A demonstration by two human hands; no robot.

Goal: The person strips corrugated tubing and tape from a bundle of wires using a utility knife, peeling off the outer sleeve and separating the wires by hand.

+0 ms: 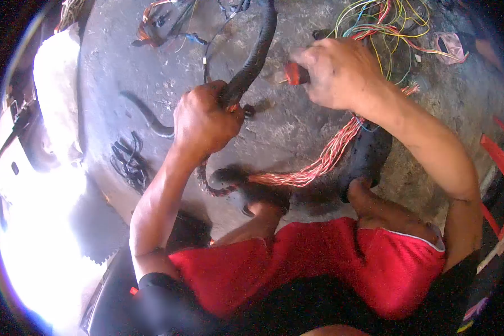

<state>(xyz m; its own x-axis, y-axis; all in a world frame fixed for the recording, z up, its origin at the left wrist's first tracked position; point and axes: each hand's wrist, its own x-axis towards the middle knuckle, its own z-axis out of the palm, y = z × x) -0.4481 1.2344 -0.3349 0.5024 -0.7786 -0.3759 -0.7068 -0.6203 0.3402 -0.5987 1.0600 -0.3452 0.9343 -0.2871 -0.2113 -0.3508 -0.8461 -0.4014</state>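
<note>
My left hand (207,117) is closed around a thick black corrugated conduit (257,50), which runs up out of the top of the view. A bit of orange-red wiring shows beside its fingers. To the right, my right hand (336,73) is closed on a small red and black object (295,73), slightly blurred, whose kind I cannot make out. It is apart from the conduit. Below the hands, a bundle of red and white wires (319,162) stretches between my feet; a dark braided length continues from its left end toward my left hand.
Loose yellow, red and green wires (386,28) lie at the upper right. More wire scraps (151,25) lie at the upper left. A curved piece of conduit (148,117) and a tangle of black strips (130,159) rest on the floor (117,73). A white sack (56,89) stands at left.
</note>
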